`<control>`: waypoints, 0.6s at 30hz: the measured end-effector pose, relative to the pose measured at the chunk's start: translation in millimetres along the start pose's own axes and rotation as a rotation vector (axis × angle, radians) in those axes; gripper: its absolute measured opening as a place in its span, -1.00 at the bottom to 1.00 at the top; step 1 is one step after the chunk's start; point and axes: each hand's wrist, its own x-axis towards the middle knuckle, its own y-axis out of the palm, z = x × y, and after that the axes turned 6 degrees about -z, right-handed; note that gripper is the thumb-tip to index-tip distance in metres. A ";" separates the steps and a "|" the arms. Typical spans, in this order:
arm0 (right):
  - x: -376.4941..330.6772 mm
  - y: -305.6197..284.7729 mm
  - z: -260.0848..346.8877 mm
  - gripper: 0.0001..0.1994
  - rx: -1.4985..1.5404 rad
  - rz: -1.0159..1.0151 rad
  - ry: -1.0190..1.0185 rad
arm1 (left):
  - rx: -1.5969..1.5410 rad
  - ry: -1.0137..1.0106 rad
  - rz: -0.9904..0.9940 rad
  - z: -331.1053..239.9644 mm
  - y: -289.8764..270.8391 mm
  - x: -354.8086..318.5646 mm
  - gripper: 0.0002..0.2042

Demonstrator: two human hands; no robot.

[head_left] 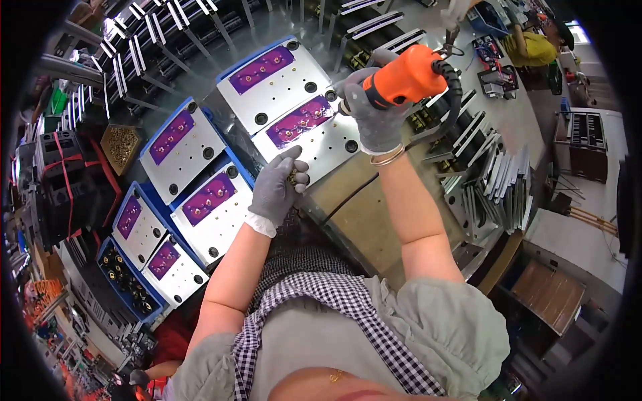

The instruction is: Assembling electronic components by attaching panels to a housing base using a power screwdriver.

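My right hand (376, 123), in a grey glove, is wrapped round an orange and black electric screwdriver (416, 72). The tool lies tilted, its tip at the right end of a purple plate (294, 125) on a white panel (321, 155); whether the tip touches a screw I cannot tell. My gloved left hand (269, 194) is closed beside the panel's near left edge. Small brass-coloured screws (292, 178) show between its curled fingers. Black round feet, one of them a foot (351, 146) at the right, sit at the panel's corners.
More white panels, such as one panel (215, 204), lie in blue trays at the left. A box of brass screws (120, 148) stands beyond them, and a blue bin (137, 287) holds black round parts. Metal strips (498, 184) are stacked at right. A black cable (451, 100) trails from the screwdriver.
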 end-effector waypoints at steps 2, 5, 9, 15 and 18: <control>0.6 0.6 -3.0 -0.67 0.244 0.030 0.070 | 0.018 -0.003 0.005 0.4 0.4 0.2 -0.60; 1.8 0.3 -6.1 -0.68 0.294 0.043 0.087 | 0.029 -0.014 -0.002 -0.3 1.8 0.7 -0.61; 4.0 -0.6 -7.6 -0.68 0.311 0.059 0.085 | 0.026 -0.031 -0.014 -2.1 3.2 -0.7 -0.61; 13.3 -0.4 -5.8 -0.65 0.001 0.121 -0.158 | 0.042 -0.026 -0.032 -2.2 4.4 -2.1 -0.62; 17.7 0.7 -2.7 -0.44 -0.170 0.103 -0.234 | 0.068 -0.016 -0.034 -1.9 4.5 -2.5 -0.63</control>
